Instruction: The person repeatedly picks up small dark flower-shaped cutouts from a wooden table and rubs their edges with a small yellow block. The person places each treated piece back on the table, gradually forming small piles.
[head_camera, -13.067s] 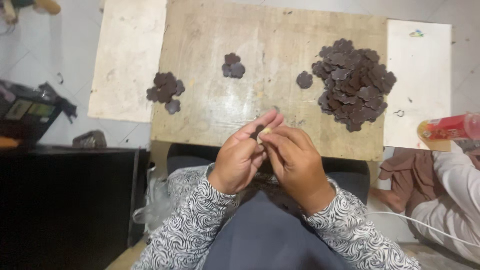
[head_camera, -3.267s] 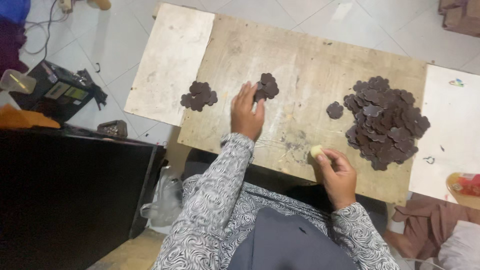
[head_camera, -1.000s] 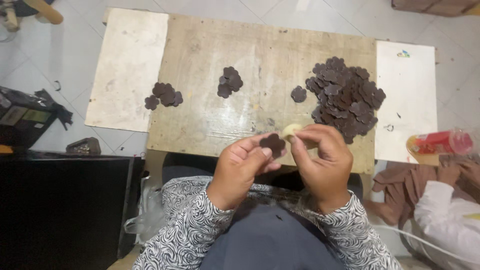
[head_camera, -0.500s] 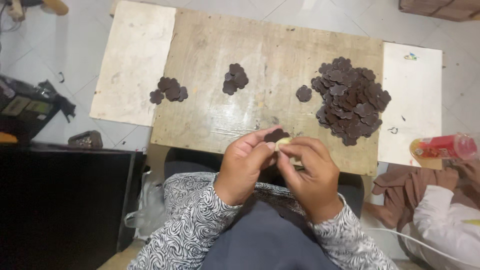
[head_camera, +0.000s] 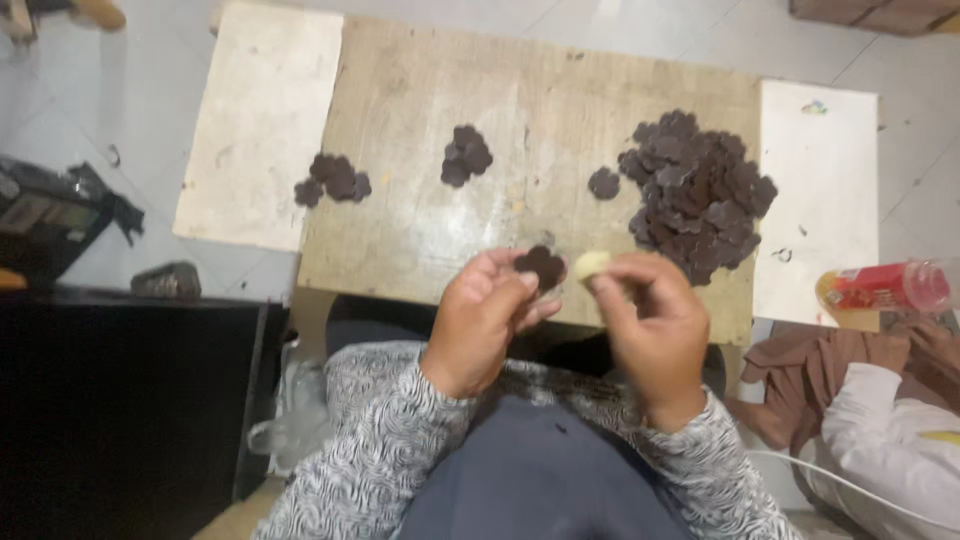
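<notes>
Versus 0.5 s ago: the hands are sitting slightly further apart, and the dark piece is now showing more fully above the left fingers. Versus 3.3 s ago: the left hand is no longer reaching out to the middle cluster on the board; both hands are back near the body.

Left hand (head_camera: 482, 322) is pinching a dark brown flower-shaped piece (head_camera: 541, 266) between thumb and fingertips, at the near edge of the wooden board (head_camera: 520, 100). Right hand (head_camera: 650, 325) is closed around a small pale yellow lump (head_camera: 591, 264), which is sitting just beside the piece; I cannot tell whether they touch.

On the board: a large pile of dark pieces (head_camera: 697, 192) at right, 1 single piece (head_camera: 604, 183) just left of it, a small middle cluster (head_camera: 466, 155), and a left cluster (head_camera: 333, 180) straddling the edge of the pale board (head_camera: 260, 120). A white board (head_camera: 815, 200) is lying at right. A red bottle (head_camera: 880, 287) is lying beyond it, near another person's sleeve (head_camera: 880, 430). Nothing is lying between the hands and the piles.
</notes>
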